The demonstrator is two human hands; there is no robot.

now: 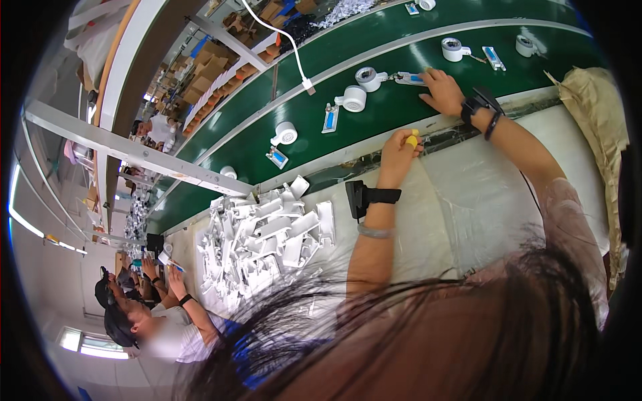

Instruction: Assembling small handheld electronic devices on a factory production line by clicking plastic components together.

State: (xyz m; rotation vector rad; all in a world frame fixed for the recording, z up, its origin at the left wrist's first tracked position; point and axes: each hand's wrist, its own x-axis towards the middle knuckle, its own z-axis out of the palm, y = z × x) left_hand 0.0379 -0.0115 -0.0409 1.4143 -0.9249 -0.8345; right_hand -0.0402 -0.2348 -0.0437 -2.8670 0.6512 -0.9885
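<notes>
Head view: both forearms reach up from 6 o'clock toward the belt.
Right hand: fingers curled down onto a flat white part with blue centre, pinning it on the green conveyor belt at about 1 o'clock.
Flat part: small white rectangular plate, blue strip in the middle, joined by a short lead to a white round tape-measure-like case at its 9 o'clock.
Left hand: closed in a fist, a yellow finger cot showing; what it grips, cannot tell. Sits at the belt's near edge, 7 o'clock of the right hand.
Wrists: black bands on both.
Pile of white plastic housings: on the plastic-covered bench, 9 o'clock of the left forearm.
Belt: more white cases with blue-centred plates spaced along it.
</notes>
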